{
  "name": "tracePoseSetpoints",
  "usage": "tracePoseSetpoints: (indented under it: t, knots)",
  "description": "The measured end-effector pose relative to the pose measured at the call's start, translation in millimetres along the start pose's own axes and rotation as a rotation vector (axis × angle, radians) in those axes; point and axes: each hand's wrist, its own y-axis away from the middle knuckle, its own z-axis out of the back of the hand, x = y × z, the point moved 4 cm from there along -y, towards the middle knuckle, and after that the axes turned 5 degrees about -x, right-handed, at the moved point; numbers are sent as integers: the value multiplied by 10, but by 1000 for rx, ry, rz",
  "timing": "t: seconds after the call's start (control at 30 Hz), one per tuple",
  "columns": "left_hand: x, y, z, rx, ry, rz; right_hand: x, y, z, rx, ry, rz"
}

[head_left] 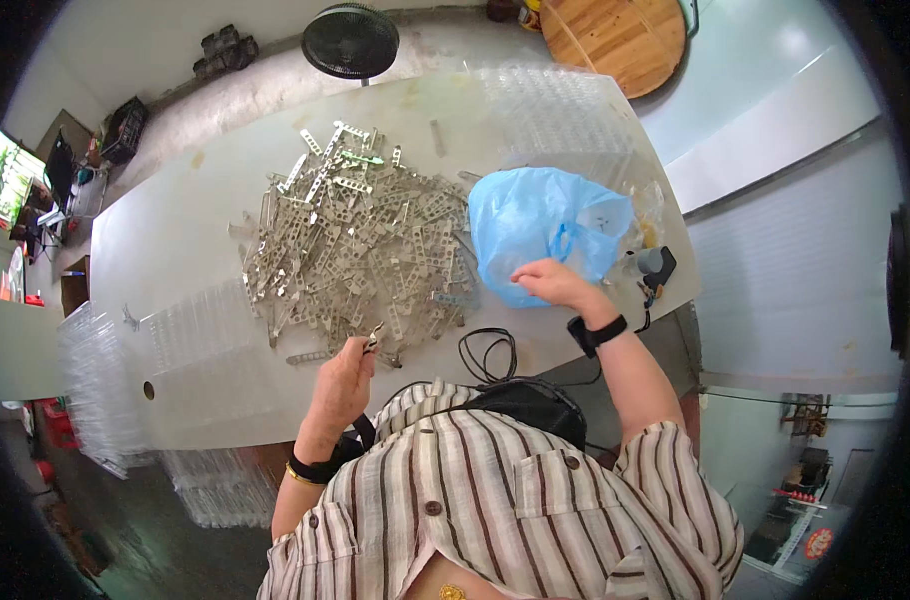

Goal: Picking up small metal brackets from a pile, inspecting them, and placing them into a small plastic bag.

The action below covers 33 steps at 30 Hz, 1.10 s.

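A wide heap of flat metal strips with punched holes (350, 240) covers the middle of the table. At the heap's near edge, my left hand (343, 388) is closed on a small bent metal strip (374, 338), which sticks up past the fingertips. My right hand (557, 284) is over the near side of a blue plastic bag (515, 215), which stands right of the heap with its top gathered loosely. The right fingers are drawn together; whatever they pinch, if anything, is too small to make out. The bag's contents are mostly hidden.
Stacked clear plastic trays lie at the far right (560, 115) and left (105, 385) of the table (175, 215). A black cable (490, 350) loops near my waist. A grey roll (647, 262) sits right of the bag. Beyond the table stands a black fan (351, 42).
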Motion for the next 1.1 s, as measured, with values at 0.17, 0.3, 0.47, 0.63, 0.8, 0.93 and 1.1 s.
tracePoseSetpoints:
  t: [0.17,0.3,0.47,0.63,0.8,0.93,1.1]
  knots:
    - [-212,-68,-129,-7,-20,16,-384,-577,-346,122,426,227]
    - [-279,-58,-198,-64,41,21,-136,-571,53,106,663,21]
    - [-277,-80,-263,-78,42,34,-585,-523,773,-743,226,219]
    - [-234,-125,-293,-99,36,2,-629,-426,995,-729,449,319]
    - [-290,-140,-293,-123,59,-28,-716,-529,946,-518,420,-70]
    - [-305,-118,-252,-100,30,7,-669,-532,899,-611,454,-14]
    - [-247,-83,-187,-92,101,24,-512,-407,832,-607,359,66]
